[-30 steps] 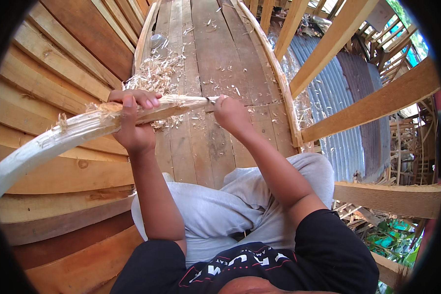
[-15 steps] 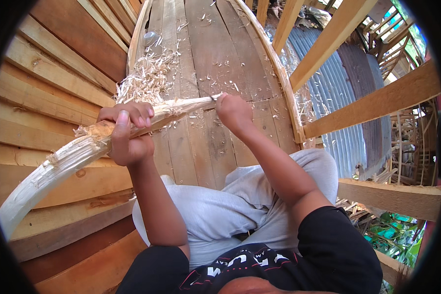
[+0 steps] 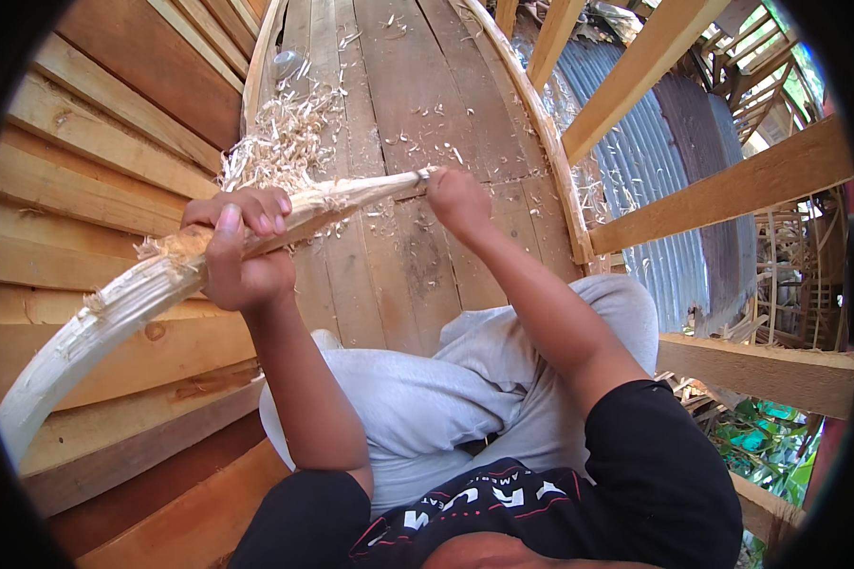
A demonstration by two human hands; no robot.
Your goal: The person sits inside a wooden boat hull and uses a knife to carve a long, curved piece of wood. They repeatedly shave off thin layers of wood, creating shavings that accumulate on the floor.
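Observation:
A long pale pole of stripped wood (image 3: pixel 123 302) runs from the lower left up to a thin, tapered tip in front of me. My left hand (image 3: pixel 242 245) is wrapped round its thick middle, thumb up, beside a rough orange-brown knot. At the thin tip, my right hand (image 3: pixel 459 201) is closed in a fist round a knife whose handle is hidden inside it. Only a short bit of the knife's metal blade (image 3: pixel 424 174) shows, lying against the wood at the tip.
Curled wood shavings (image 3: pixel 289 142) are heaped on the plank floor (image 3: pixel 417 85) beyond the pole, near a small clear cup (image 3: pixel 286 64). A board wall (image 3: pixel 95 190) stands close on the left. Wooden rails (image 3: pixel 721 204) and corrugated metal sheets (image 3: pixel 626 161) are on the right.
My right hand has moved slightly right and toward the pole's tip. The dark blade that stuck out past the wood now shows only as a short glint. My left hand keeps its grip.

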